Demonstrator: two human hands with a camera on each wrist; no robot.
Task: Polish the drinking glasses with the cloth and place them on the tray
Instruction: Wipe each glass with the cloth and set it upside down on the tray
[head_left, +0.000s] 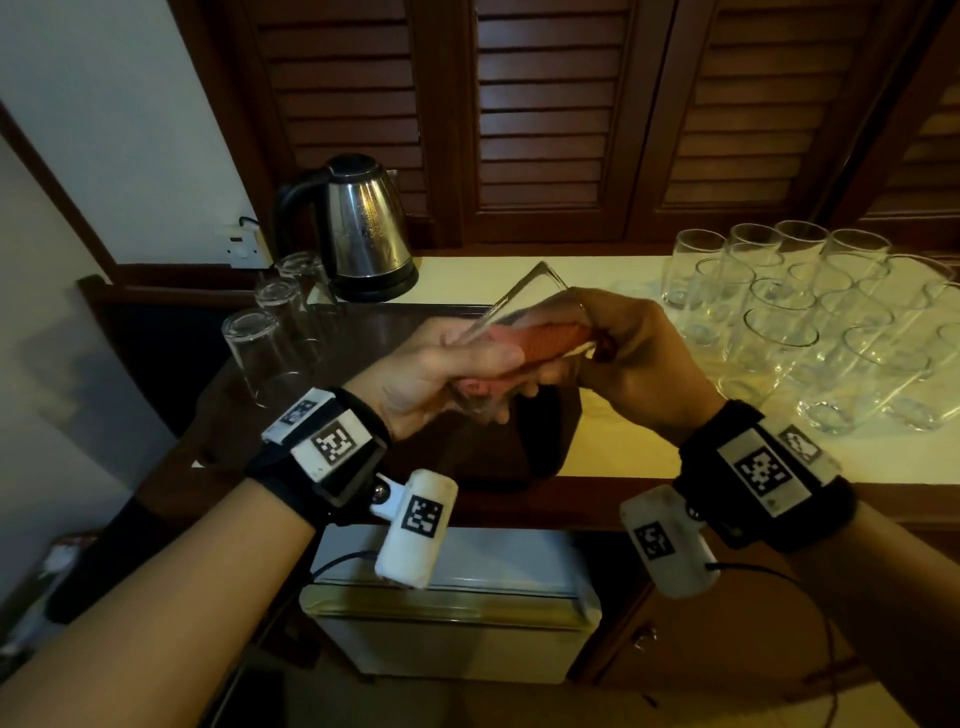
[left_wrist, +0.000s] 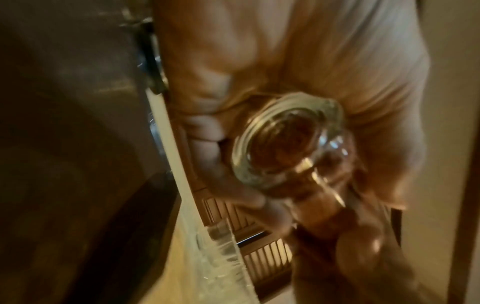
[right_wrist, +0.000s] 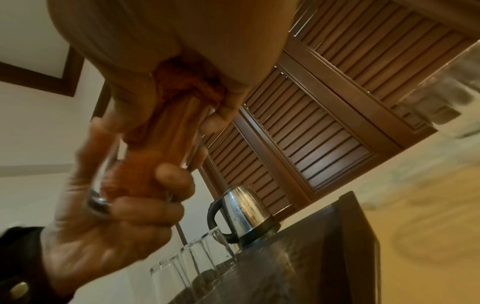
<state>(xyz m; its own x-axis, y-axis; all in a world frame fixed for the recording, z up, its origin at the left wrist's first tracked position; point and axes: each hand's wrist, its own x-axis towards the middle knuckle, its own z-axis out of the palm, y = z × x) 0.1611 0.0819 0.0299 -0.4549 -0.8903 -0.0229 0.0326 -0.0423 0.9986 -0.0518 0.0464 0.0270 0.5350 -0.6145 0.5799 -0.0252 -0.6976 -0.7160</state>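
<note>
Orange cloth (head_left: 540, 340), bunched inside a clear tilted drinking glass (head_left: 514, 312), is pinched by the right hand (head_left: 639, 358); the left hand (head_left: 441, 374) grips the glass base. A hard twist may slip it onto the dark wooden tray (head_left: 374, 332), striking three upturned glasses (head_left: 260, 343) far left.

No words, brands or numbers can be read anywhere — only black-and-white square code markers (head_left: 335, 442) on the wrist bands (head_left: 748, 467) and wrist cameras (head_left: 420, 525).
</note>
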